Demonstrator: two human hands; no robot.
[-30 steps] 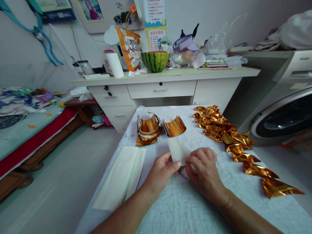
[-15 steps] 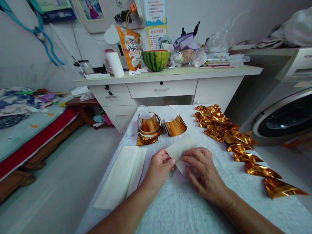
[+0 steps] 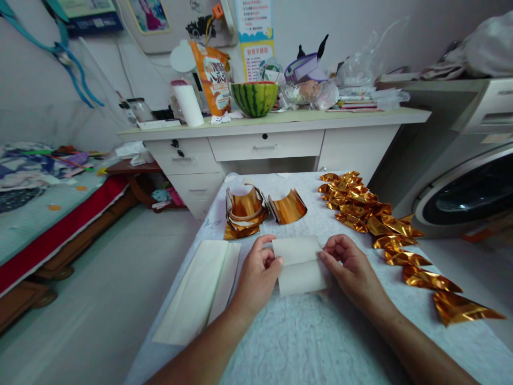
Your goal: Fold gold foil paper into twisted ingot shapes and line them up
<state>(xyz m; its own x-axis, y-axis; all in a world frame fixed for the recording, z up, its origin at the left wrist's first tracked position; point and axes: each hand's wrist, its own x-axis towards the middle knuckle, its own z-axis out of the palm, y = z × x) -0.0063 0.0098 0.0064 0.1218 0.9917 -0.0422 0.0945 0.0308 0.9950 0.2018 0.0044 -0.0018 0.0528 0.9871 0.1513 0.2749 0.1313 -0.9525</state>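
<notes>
A pale sheet of paper (image 3: 300, 264) with a crease across its middle is held between my two hands, just above the table. My left hand (image 3: 259, 271) pinches its left edge between thumb and fingers. At the opposite edge, my right hand (image 3: 348, 263) has the paper between thumb and forefinger, its other fingers curled. Left of my hands lies a stack of long pale paper sheets (image 3: 196, 289). Beyond the paper sit a curved stack of gold foil sheets (image 3: 245, 211) and a smaller curved gold foil piece (image 3: 289, 207).
Several folded gold foil pieces (image 3: 395, 227) run in a row down the right side of the cloth-covered table (image 3: 320, 342). Behind stands a white desk (image 3: 276, 123) bearing a cut watermelon (image 3: 255, 100). A washing machine (image 3: 473, 160) is at right, a bed (image 3: 60, 214) at left.
The paper has turned from a slant to nearly level, and its creased halves now show spread. My right hand has shifted right to the paper's right edge; the left stays on the left edge.
</notes>
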